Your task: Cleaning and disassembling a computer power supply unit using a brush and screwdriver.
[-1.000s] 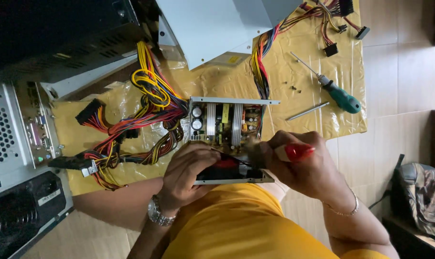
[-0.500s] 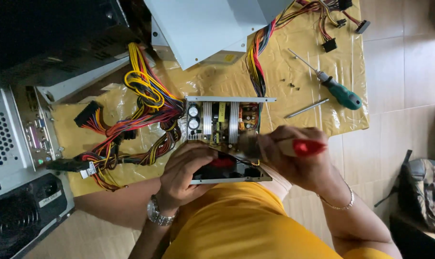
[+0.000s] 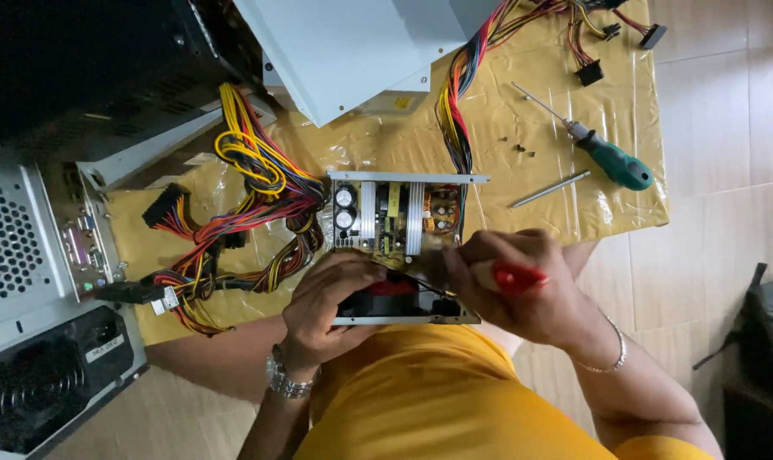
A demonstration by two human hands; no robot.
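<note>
The left hand (image 3: 331, 302) grips the open power supply (image 3: 399, 247) at its fan; the right hand (image 3: 522, 290) clamps a red-handled screwdriver (image 3: 510, 277) beside it.

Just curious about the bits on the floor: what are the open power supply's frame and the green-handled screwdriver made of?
The frame looks like bare sheet metal, dull grey with folded edges. The green-handled screwdriver seems to have a plastic or rubbery handle, matte, and a shiny steel shaft.

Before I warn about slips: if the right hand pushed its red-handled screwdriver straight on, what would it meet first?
The right hand aims the red-handled screwdriver leftward, so it would probably first meet the circuit board edge or fan in the open power supply; depth is unclear.
</note>
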